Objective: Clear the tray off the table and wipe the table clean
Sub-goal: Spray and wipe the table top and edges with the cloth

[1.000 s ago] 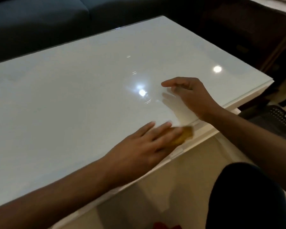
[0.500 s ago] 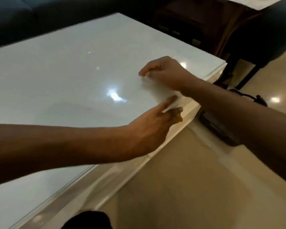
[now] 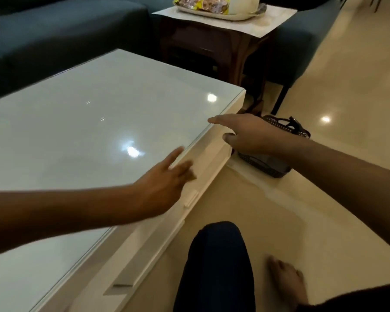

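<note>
The white glass-topped table [image 3: 81, 122] fills the left of the head view. My left hand [image 3: 164, 183] reaches across its near edge with the index and middle fingers stretched out. A small dull-yellow piece of cloth [image 3: 192, 175] peeks out beneath the lower fingers and is mostly hidden. My right hand [image 3: 250, 134] hovers just off the table's right edge, palm down and holding nothing. The cream tray [image 3: 214, 14] with snack packets sits on a dark side table [image 3: 230, 46] at the back.
A dark blue sofa [image 3: 54, 30] runs behind the table. A black perforated basket [image 3: 277, 163] stands on the floor under my right wrist. My knee [image 3: 216, 266] and bare foot [image 3: 288, 282] are on the cream floor near the table's front.
My view has swung right, bringing the side table and tray into sight. Both hands slid from the tabletop toward its right edge, and the right hand now hangs off it.
</note>
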